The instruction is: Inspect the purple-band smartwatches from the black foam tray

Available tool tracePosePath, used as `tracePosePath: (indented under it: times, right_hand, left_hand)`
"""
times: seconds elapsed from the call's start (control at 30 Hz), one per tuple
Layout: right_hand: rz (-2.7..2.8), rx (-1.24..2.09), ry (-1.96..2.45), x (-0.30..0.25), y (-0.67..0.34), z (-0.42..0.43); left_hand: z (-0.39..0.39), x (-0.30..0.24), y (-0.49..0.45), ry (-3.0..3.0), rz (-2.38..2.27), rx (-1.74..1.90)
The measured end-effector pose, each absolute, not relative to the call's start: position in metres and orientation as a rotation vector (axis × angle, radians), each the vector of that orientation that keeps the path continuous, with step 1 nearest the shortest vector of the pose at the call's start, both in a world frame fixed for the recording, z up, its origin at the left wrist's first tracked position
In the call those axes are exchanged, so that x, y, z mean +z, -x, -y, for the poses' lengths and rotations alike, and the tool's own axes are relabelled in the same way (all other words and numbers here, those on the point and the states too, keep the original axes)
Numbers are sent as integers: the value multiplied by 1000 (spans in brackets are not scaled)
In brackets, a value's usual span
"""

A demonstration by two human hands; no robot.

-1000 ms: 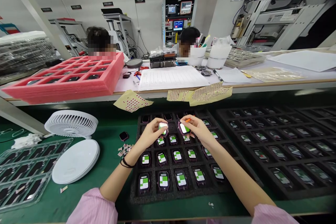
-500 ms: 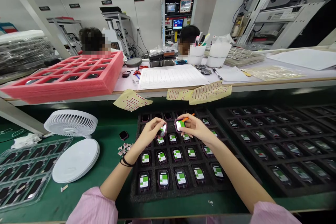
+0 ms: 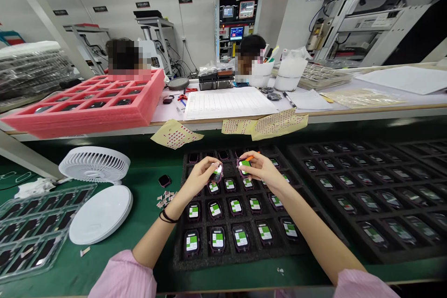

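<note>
My left hand (image 3: 199,178) pinches a small purple watch body (image 3: 217,172) with a green-and-white screen label, held over the far part of a black foam tray (image 3: 314,237). My right hand (image 3: 262,171) grips a second purple watch body (image 3: 244,165) just to the right of it, with an orange pen (image 3: 250,158) tucked between the fingers. The two pieces sit a few centimetres apart. Below the hands, several labelled watch bodies (image 3: 236,206) lie in the tray's pockets.
More black trays of watch bodies (image 3: 370,191) fill the right side. A white fan (image 3: 94,164), a white disc (image 3: 100,214) and clear plastic trays (image 3: 28,230) lie left. A loose watch body (image 3: 164,180) and small tabs (image 3: 165,198) sit on the green mat. A pink foam tray (image 3: 104,111) and two seated people are behind the shelf.
Both hands stayed over the tray's far rows. The right hand's watch body tilted and shifted slightly away from me; the left hand turned its piece so the label faces sideways.
</note>
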State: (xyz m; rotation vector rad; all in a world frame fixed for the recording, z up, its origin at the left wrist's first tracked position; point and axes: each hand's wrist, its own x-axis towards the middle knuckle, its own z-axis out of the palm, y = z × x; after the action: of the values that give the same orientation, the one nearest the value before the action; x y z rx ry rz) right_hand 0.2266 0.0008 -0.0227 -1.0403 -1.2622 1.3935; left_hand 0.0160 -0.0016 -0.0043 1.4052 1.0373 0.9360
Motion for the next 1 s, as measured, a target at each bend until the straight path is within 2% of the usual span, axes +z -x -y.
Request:
tracePosePath:
  times: [0.23,0.67,0.83,1.0]
  right_hand:
    - [1150,1378,1142,-22,-230,-2]
    - [1295,1432,1008,-22,-231,-2]
    - [1314,1400,1039,-19,-221,4]
    - [1339,1373,1042,-17,-208,13]
  left_hand:
    - [5,-2,-17,-1425,-1061,924]
    - [1,-12,-14,-1468,-948,945]
    - [7,-17,-15,-1681,-863,1001]
    - [17,-14,-18,-2179,-887,1076]
